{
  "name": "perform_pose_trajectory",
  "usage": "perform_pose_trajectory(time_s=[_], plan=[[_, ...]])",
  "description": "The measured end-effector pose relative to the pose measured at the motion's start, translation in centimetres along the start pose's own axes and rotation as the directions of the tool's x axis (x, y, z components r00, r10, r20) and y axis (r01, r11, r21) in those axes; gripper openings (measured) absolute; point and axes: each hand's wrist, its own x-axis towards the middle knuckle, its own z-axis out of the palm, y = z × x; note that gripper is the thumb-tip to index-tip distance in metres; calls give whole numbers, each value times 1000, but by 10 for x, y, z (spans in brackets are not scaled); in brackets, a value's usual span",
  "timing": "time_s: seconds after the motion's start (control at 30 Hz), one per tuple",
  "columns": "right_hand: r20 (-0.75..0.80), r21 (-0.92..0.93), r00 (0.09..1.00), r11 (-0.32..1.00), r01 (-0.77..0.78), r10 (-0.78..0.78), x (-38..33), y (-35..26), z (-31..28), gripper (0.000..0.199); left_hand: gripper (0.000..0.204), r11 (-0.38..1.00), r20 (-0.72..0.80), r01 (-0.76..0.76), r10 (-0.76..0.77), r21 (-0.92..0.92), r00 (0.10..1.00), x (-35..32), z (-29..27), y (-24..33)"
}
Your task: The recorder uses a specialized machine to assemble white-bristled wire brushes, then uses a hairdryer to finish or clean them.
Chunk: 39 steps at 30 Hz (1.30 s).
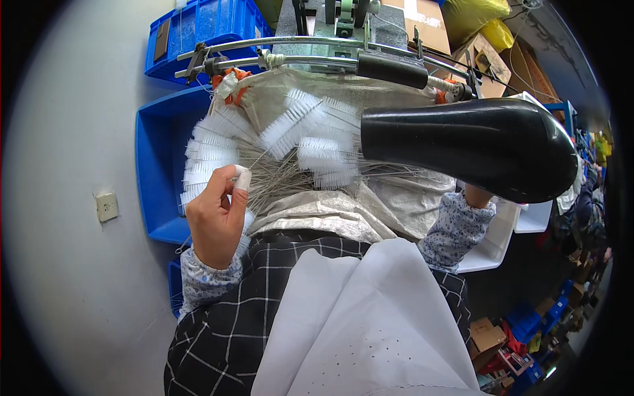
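My left hand, with white covers on thumb and forefinger, is closed in a pinch. From its fingertips a thin twisted wire stem runs up to a white-bristled wire brush. Around it lies a heap of similar white brushes, their metal stems bunched on a pale woven cloth across my lap. Of my right hand only a bit by the patterned cuff shows; a big glossy black rounded housing hides its fingers and anything in them.
Beyond the cloth stands a machine with metal rods and a black grip sleeve. Blue bins line the left beside a wall. White trays and cardboard boxes are at the right and back.
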Motion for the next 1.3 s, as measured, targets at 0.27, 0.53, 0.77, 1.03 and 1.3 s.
perform_pose_trajectory(time_s=[0.27, 0.53, 0.77, 1.03, 1.3], plan=[[-9, 29, 1000, 1000, -11, 11, -9, -9, 4, 26, 16, 1000, 7, 7, -7, 2, 1000, 1, 0, 1], [-75, 66, 990, 991, -112, 117, 43, -6, -26, 33, 18, 974, -20, 114, -120, -197, 993, 1, -2, -11], [-433, 422, 847, 900, -113, 309, 105, 61, -70, 28, 23, 551, 132, 225, -203, -803, 970, 14, -26, -26], [-581, 275, 671, 887, -372, 461, 167, 212, -67, 18, 26, 239, 71, 154, -325, -959, 943, 33, -22, -27], [-93, -12, 782, 784, -620, 616, 177, 356, 4, 24, 25, 150, 126, 178, -304, -973, 944, 51, -5, -21]])
